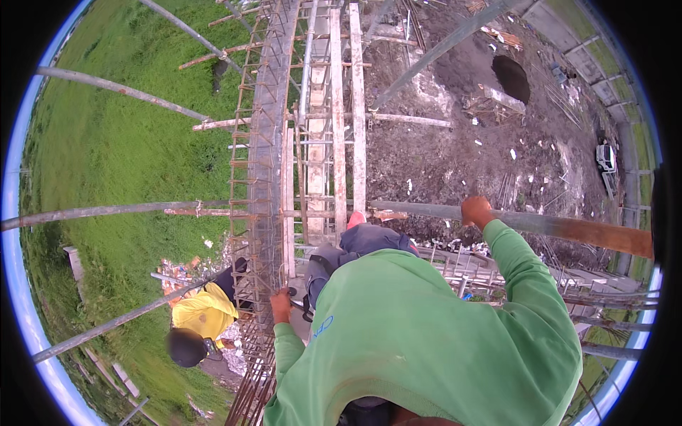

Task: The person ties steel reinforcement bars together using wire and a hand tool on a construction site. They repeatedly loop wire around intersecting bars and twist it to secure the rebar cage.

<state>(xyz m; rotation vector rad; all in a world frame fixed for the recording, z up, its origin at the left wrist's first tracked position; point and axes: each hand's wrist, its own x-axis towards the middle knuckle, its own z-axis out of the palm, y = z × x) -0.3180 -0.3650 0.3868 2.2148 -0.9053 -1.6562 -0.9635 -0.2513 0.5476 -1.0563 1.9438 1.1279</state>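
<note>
My right hand is closed around a grey steel scaffold pipe that runs out to the right. Low beside the rebar cage, my left hand is curled on a dark-handled tool; its working end cannot be made out. A thin wire sticks up just beyond that hand. The cage lies along a long grey formwork board. My green sleeves and torso cover much of the lower picture, and one reddish shoe shows on the narrow planks.
Two narrow wooden planks run ahead, high above the ground. Scaffold pipes cross on both sides. A co-worker in a yellow shirt is at the cage's left side. Long rebars extend below. A white vehicle stands far right.
</note>
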